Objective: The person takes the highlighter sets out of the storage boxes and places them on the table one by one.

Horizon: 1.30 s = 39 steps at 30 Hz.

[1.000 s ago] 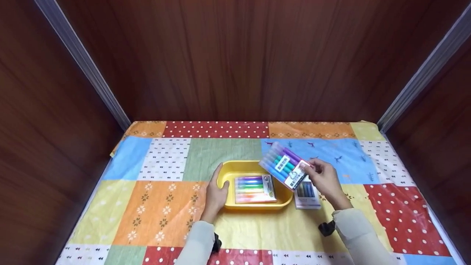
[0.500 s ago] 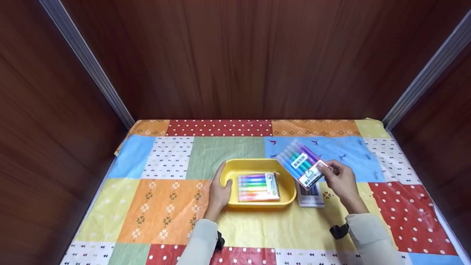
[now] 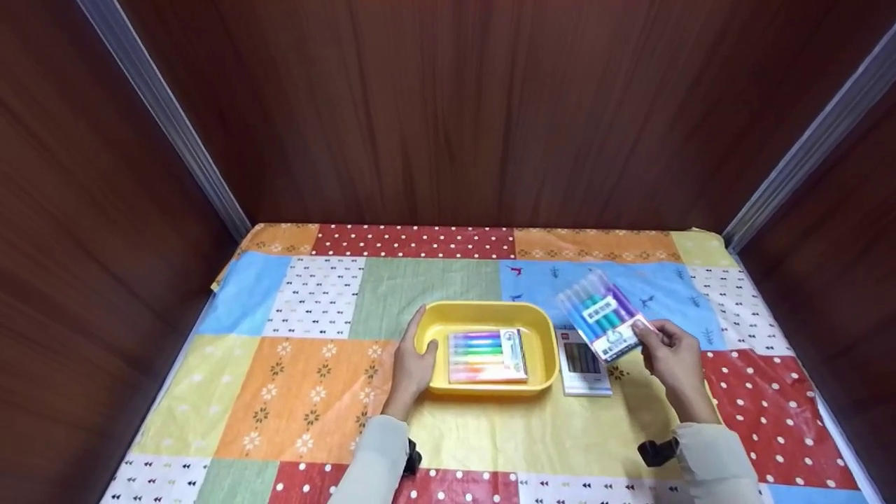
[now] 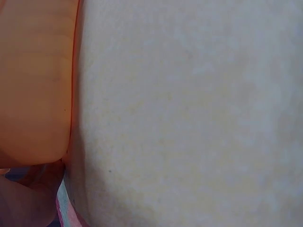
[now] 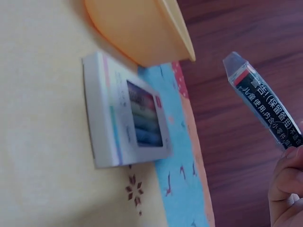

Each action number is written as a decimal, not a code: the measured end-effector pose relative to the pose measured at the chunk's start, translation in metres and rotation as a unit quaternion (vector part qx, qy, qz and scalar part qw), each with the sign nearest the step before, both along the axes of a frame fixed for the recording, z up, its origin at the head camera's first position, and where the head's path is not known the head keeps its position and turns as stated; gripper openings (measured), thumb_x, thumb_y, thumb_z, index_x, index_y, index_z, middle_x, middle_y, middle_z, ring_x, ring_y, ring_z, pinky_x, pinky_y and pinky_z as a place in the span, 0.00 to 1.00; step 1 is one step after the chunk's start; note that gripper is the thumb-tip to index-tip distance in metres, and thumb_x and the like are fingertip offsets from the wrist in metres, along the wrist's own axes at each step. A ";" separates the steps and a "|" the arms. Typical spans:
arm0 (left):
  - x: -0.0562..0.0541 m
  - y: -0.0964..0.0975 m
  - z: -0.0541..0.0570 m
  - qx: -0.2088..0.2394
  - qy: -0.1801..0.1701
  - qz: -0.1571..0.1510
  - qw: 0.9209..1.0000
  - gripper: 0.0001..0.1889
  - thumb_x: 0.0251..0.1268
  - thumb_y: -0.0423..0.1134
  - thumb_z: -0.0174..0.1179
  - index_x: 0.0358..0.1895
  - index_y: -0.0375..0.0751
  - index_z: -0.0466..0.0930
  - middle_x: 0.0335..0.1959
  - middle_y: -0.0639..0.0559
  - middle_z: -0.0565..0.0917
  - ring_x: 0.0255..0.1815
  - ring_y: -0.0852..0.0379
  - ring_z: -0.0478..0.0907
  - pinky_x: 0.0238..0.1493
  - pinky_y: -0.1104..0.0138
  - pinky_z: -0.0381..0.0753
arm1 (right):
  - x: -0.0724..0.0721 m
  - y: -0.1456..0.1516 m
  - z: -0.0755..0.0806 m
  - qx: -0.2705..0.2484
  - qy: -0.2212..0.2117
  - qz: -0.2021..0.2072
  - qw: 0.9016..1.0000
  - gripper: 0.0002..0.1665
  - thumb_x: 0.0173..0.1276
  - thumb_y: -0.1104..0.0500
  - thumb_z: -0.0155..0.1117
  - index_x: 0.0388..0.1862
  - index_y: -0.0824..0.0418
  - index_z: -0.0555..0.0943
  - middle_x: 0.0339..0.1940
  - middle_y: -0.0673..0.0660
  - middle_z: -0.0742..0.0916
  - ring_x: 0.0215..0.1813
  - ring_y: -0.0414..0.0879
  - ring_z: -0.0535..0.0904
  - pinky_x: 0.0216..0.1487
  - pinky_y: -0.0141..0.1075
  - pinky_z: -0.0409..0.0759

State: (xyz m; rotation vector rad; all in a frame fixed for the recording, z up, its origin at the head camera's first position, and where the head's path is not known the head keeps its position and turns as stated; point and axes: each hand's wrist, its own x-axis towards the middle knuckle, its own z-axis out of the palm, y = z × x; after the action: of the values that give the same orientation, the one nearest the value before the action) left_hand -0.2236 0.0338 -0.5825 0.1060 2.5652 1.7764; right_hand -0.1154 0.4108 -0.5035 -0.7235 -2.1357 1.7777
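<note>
In the head view my left hand (image 3: 411,365) holds the left end of a yellow plastic tub (image 3: 540,350), its thumb inside the rim and its fingers along the outer wall. A clear pack of rainbow-coloured markers (image 3: 479,357) lies flat in the tub. To the right, my right hand (image 3: 673,358) pinches the lower end of a second marker pack (image 3: 603,313), with blue, green and purple pens, raised and tilted over the table. Its dark printed end, with white lettering, shows in the right wrist view. The left wrist view catches mainly cloth and the tub wall (image 4: 35,94).
A white box (image 3: 586,383) with a window showing coloured sticks lies right beside the tub, partly behind the held pack. Patchwork cloth (image 3: 308,399) covers the table. Brown wood-look panels (image 3: 448,112) enclose its back and sides.
My right hand has carried the marker pack rightward, away from above the tub, uncovering the tub's right end and more of the white box. My left hand stays at the tub.
</note>
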 end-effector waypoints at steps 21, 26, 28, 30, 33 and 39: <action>-0.003 0.001 0.002 0.006 0.010 -0.006 1.000 0.36 0.71 0.31 0.56 0.79 0.60 0.59 0.79 0.47 0.64 0.79 0.39 0.62 0.78 0.45 0.61 | 0.028 0.023 -0.025 -0.068 -0.039 -0.095 0.992 0.11 0.71 0.51 0.65 0.31 0.53 0.77 0.12 0.45 0.78 0.14 0.37 0.70 0.16 0.29 0.68; -0.001 0.001 0.002 0.006 0.008 -0.003 1.000 0.37 0.70 0.31 0.56 0.78 0.62 0.59 0.79 0.46 0.65 0.78 0.39 0.63 0.77 0.45 0.63 | 0.033 0.024 -0.031 -0.089 -0.042 -0.108 0.989 0.11 0.71 0.51 0.66 0.30 0.53 0.78 0.14 0.46 0.80 0.15 0.37 0.71 0.16 0.29 0.70; -0.001 0.001 0.002 0.006 0.007 -0.002 1.000 0.37 0.70 0.31 0.56 0.78 0.62 0.59 0.79 0.46 0.65 0.78 0.39 0.63 0.77 0.45 0.63 | 0.035 0.025 -0.033 -0.092 -0.047 -0.112 0.988 0.11 0.71 0.52 0.66 0.29 0.53 0.78 0.14 0.45 0.79 0.15 0.37 0.72 0.17 0.30 0.70; 0.000 0.000 0.002 0.003 0.005 -0.002 1.000 0.36 0.70 0.32 0.57 0.78 0.62 0.59 0.79 0.46 0.65 0.75 0.39 0.66 0.75 0.46 0.66 | 0.036 0.025 -0.036 -0.096 -0.050 -0.116 0.987 0.12 0.71 0.52 0.66 0.28 0.52 0.77 0.14 0.45 0.79 0.15 0.37 0.72 0.17 0.29 0.71; 0.000 0.000 0.002 -0.002 0.002 -0.003 1.000 0.36 0.71 0.32 0.57 0.78 0.64 0.59 0.79 0.46 0.65 0.57 0.38 0.79 0.59 0.50 0.78 | 0.038 0.024 -0.040 -0.103 -0.057 -0.122 0.986 0.13 0.71 0.53 0.66 0.26 0.51 0.77 0.14 0.45 0.79 0.15 0.36 0.73 0.17 0.29 0.72; 0.001 -0.001 0.001 -0.002 0.004 -0.002 1.000 0.36 0.72 0.33 0.57 0.78 0.63 0.59 0.79 0.47 0.65 0.60 0.44 0.77 0.57 0.53 0.76 | 0.041 0.025 -0.047 -0.097 -0.079 -0.119 0.985 0.12 0.72 0.51 0.65 0.29 0.52 0.77 0.15 0.45 0.80 0.16 0.36 0.74 0.19 0.29 0.74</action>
State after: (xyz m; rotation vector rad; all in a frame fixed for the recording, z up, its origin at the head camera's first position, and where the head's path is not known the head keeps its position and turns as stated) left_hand -0.2222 0.0330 -0.5810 0.1188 2.5716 1.7738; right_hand -0.0739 0.4358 -0.5506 -1.1525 -1.8876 1.8672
